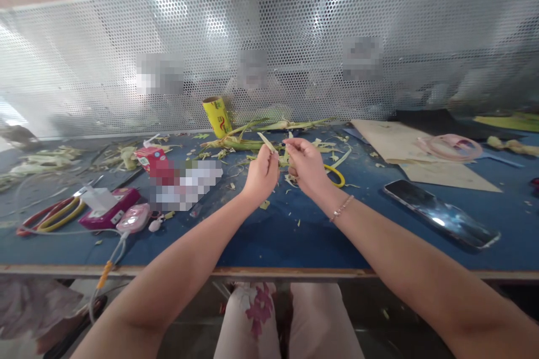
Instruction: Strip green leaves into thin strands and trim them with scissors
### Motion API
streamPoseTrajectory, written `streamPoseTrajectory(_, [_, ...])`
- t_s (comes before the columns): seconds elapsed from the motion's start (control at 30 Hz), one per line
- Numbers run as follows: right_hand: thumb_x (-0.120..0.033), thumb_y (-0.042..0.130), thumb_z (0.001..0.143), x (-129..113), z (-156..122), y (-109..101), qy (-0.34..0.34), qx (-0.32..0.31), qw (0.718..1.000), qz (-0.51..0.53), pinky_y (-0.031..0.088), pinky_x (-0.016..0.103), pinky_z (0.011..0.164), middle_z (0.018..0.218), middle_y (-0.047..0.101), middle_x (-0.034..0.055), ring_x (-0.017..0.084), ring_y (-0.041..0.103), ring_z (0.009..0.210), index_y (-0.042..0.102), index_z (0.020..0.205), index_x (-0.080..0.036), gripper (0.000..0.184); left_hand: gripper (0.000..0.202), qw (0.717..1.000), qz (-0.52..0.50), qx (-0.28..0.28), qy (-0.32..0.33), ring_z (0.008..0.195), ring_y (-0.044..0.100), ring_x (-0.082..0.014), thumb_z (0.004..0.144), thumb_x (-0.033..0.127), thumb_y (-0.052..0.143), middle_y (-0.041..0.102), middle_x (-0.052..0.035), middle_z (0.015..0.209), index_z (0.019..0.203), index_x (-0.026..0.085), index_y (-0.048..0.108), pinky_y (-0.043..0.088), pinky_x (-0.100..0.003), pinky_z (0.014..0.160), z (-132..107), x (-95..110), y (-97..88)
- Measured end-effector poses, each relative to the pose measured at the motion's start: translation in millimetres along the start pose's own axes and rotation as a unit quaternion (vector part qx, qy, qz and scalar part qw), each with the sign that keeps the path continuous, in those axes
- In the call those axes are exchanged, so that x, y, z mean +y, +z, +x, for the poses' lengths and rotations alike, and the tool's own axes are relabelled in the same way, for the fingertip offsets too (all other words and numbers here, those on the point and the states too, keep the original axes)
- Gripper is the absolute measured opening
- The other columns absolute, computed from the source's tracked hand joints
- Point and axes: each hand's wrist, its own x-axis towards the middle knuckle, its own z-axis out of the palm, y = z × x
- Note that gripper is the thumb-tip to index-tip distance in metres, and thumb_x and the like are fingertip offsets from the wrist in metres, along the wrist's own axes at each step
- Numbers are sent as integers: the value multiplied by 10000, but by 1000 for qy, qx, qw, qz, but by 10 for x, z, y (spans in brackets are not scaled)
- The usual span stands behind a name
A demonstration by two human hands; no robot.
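Note:
My left hand (261, 175) is closed around a pale green pointed strip of corn husk (266, 141), whose tip sticks up past the thumb and forefinger. Close by on the right, my right hand (306, 162) has thumb and forefinger pinched together; what lies between them is too small to make out. The hands are a little apart above the blue tabletop (269, 241). Just behind them lies a green husk-covered stalk, perhaps a corn ear (240, 143), among torn husk scraps. A yellow looped handle (337, 175) shows beside my right wrist, the rest of it hidden.
A phone (440, 213) and brown paper sheets (446, 171) with a tape roll (455, 147) lie right. Leftward are a red carton (154, 160), charger (99, 199), pink case (135, 217) and scissors (63, 216). A yellow tube (217, 116) stands before the perforated metal screen (295, 28).

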Motion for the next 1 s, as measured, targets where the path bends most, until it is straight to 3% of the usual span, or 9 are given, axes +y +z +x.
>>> streamPoseTrajectory(0.1, [-421, 546, 796, 5, -38, 31, 19, -71, 997, -7, 197, 200, 351, 494, 313, -90, 40, 221, 355, 602, 932, -209, 258, 126, 998, -28, 41, -33, 352, 392, -74, 889, 305, 382, 384, 83, 430, 792, 225, 393, 289, -212, 434, 50, -71, -17])
streamPoseTrajectory(0.17, [-405, 546, 799, 18, -52, 49, 23, -86, 996, -28, 207, 206, 353, 449, 280, -96, 49, 230, 345, 629, 933, -202, 257, 141, 997, -37, 61, -40, 348, 385, -69, 886, 312, 391, 383, 82, 441, 776, 226, 383, 281, -212, 424, 72, -111, -21])
streamPoseTrajectory(0.43, [-358, 641, 704, 16, -48, 66, 15, -11, 1000, 1, 204, 216, 372, 487, 381, -73, 44, 236, 386, 684, 942, -189, 296, 144, 994, -54, 88, -30, 362, 379, -67, 888, 319, 392, 377, 80, 456, 779, 226, 381, 292, -214, 433, 45, -59, 34])
streamPoseTrajectory(0.7, [-329, 682, 615, 15, 29, 55, 63, 42, 996, 47, 236, 212, 382, 709, 590, -5, 35, 290, 430, 687, 908, -173, 332, 94, 998, -29, 42, -21, 417, 419, -77, 864, 290, 440, 433, 61, 480, 799, 222, 429, 315, -214, 473, 30, -28, 31])
streamPoseTrajectory(0.87, [-317, 690, 610, 11, 38, 42, 76, 52, 994, 63, 242, 207, 388, 720, 590, -9, 30, 294, 428, 681, 915, -175, 337, 112, 999, -8, 31, -10, 444, 433, -79, 854, 298, 458, 449, 58, 503, 784, 217, 426, 313, -213, 484, 18, -24, 16])
streamPoseTrajectory(1.0, [-314, 669, 639, -13, 23, 62, 69, 48, 994, 62, 215, 208, 383, 700, 573, -14, 25, 259, 423, 685, 918, -176, 312, 131, 996, -61, 49, -38, 389, 384, -65, 873, 311, 423, 385, 79, 473, 783, 222, 391, 299, -209, 450, 47, -32, 33])
